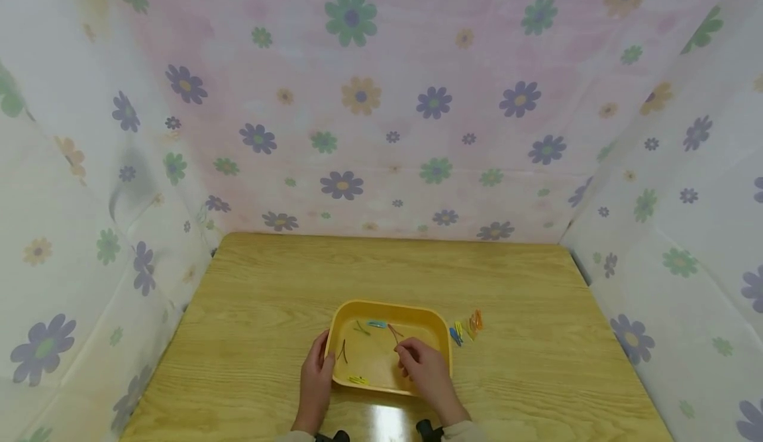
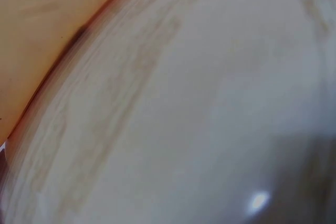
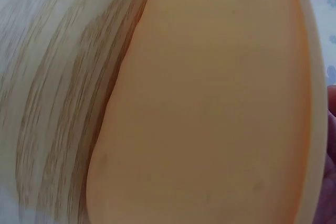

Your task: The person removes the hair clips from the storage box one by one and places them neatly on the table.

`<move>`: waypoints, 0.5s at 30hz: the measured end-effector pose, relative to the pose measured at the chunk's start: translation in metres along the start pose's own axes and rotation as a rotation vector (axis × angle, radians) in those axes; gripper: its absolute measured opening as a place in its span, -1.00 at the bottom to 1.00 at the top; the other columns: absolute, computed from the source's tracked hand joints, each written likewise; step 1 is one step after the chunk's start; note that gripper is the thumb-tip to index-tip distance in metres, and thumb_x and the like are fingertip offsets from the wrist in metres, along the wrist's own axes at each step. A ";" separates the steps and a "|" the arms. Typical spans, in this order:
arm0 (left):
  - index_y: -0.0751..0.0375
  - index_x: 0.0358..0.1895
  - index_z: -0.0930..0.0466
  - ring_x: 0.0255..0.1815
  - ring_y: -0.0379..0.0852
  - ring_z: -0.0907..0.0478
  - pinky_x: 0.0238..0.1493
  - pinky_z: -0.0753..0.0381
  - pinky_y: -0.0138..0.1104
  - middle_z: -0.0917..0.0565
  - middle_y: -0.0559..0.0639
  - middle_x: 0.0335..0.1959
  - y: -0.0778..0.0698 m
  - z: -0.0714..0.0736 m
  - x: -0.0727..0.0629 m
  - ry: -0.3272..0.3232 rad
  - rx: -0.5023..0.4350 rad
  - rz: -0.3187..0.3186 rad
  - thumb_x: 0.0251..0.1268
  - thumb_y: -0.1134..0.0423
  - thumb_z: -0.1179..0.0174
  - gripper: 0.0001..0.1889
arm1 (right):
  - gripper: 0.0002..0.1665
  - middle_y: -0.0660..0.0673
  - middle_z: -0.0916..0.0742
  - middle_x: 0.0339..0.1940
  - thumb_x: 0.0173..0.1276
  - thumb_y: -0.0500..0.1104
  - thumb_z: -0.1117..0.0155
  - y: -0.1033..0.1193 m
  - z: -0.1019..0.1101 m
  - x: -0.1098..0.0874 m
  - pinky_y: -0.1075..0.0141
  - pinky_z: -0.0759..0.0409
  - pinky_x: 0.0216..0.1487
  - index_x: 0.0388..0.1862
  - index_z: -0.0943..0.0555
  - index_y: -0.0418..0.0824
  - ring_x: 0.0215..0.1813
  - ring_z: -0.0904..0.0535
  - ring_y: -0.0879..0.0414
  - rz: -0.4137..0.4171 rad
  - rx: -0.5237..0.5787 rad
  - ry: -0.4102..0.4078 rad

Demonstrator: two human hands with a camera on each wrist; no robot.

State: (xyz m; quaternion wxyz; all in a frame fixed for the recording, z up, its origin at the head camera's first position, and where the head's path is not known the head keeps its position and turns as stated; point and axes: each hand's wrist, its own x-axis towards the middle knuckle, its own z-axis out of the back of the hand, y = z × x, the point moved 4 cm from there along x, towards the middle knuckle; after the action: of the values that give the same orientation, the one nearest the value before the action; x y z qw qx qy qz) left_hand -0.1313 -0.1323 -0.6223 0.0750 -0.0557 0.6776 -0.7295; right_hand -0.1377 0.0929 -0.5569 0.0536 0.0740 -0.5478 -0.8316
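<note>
A yellow tray (image 1: 381, 309) lies on the table. My left hand (image 1: 316, 369) grips its left side, thumb at the rim and fingers outside. Over the tray's right half, my right hand (image 1: 420, 366) pinches the lower end of a thin red forked hairpin (image 1: 394, 331). Inside the tray are a green hairpin (image 1: 361, 328), a blue hair clip (image 1: 377, 324), a dark hairpin (image 1: 344, 351) and yellow hair clips (image 1: 357, 380). In the right wrist view the tray wall (image 3: 210, 98) fills the middle, with fingers (image 3: 331, 135) at the right edge.
Just right of the tray lie blue clips (image 1: 456, 336), yellow clips (image 1: 459, 330) and orange clips (image 1: 477, 319) on the wooden table (image 1: 268, 283). Flower-patterned cloth (image 1: 381, 164) encloses the table at the back and both sides.
</note>
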 end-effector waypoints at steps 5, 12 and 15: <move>0.03 0.22 -0.29 0.24 -0.20 -0.22 0.12 -0.30 -0.34 -0.32 -0.05 0.23 -0.004 0.000 -0.001 0.010 -0.014 0.001 0.31 0.39 0.09 -0.58 | -0.68 -0.15 -0.62 -0.54 0.33 -0.02 -0.05 0.003 -0.011 0.000 0.34 -0.52 -0.60 -0.24 -0.57 -0.25 -0.54 -0.56 -0.01 0.010 -0.006 0.034; -0.03 0.22 -0.29 0.23 -0.22 -0.22 0.09 -0.33 -0.37 -0.31 -0.09 0.23 0.003 0.000 -0.001 -0.014 0.018 0.002 0.31 0.35 0.07 -0.58 | -0.68 -0.15 -0.62 -0.54 0.32 -0.01 -0.05 0.006 -0.025 0.002 0.35 -0.50 -0.62 -0.23 -0.57 -0.24 -0.55 -0.55 0.01 0.007 -0.023 0.074; -0.04 0.22 -0.30 0.23 -0.20 -0.23 0.07 -0.35 -0.39 -0.31 -0.09 0.23 0.004 0.000 0.000 -0.025 0.013 -0.017 0.29 0.37 0.09 -0.57 | -0.67 -0.13 -0.62 -0.54 0.32 0.00 -0.05 0.010 -0.030 0.005 0.35 -0.49 -0.62 -0.22 -0.57 -0.23 -0.55 -0.54 0.01 0.010 -0.032 0.078</move>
State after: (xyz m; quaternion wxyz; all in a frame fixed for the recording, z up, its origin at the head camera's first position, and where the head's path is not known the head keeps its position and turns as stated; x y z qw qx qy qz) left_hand -0.1310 -0.1324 -0.6264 0.0777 -0.0700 0.6715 -0.7336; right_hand -0.1370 0.0614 -0.5599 0.0800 0.1026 -0.5321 -0.8366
